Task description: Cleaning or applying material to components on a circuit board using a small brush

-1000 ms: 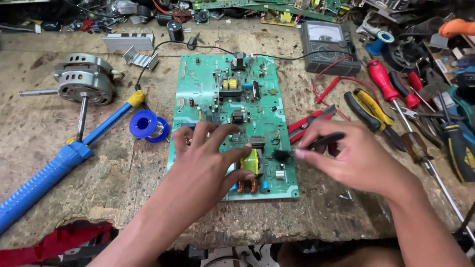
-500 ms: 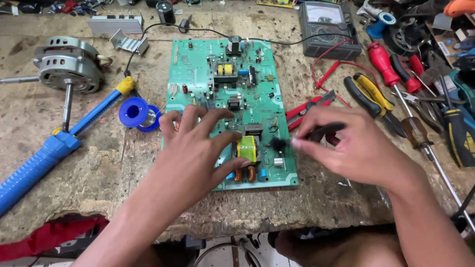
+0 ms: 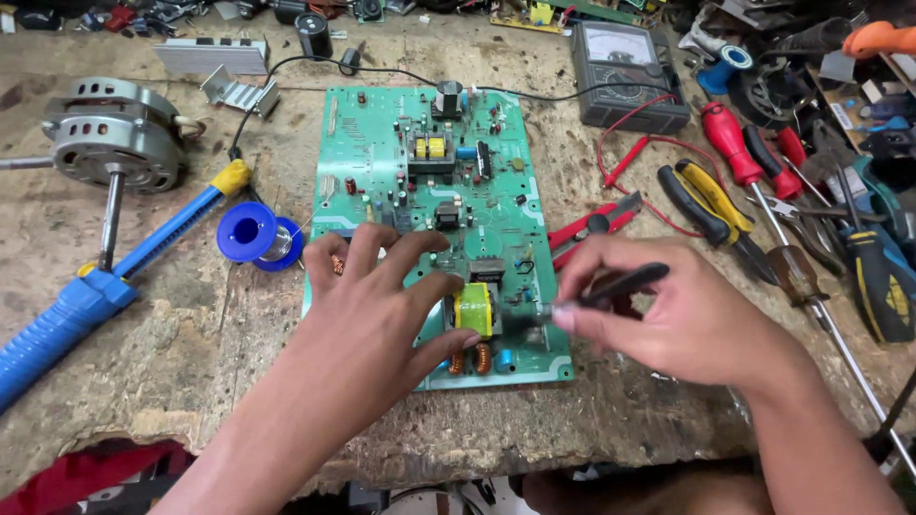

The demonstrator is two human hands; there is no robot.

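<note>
Worn wooden tabletop (image 3: 191,353) carries a green board (image 3: 434,229), lying flat at its middle. Nearest, the left hand (image 3: 367,324) spreads its fingers apart over the board's near-left part, seemingly to pin it steady. The right hand (image 3: 668,319), at the board's near-right edge, pinches a dark slim tool (image 3: 611,286), tip toward the yellow transformer (image 3: 474,310). Left of the board lies a blue solder spool (image 3: 250,234); beyond its far-right corner, a meter (image 3: 630,72).
</note>
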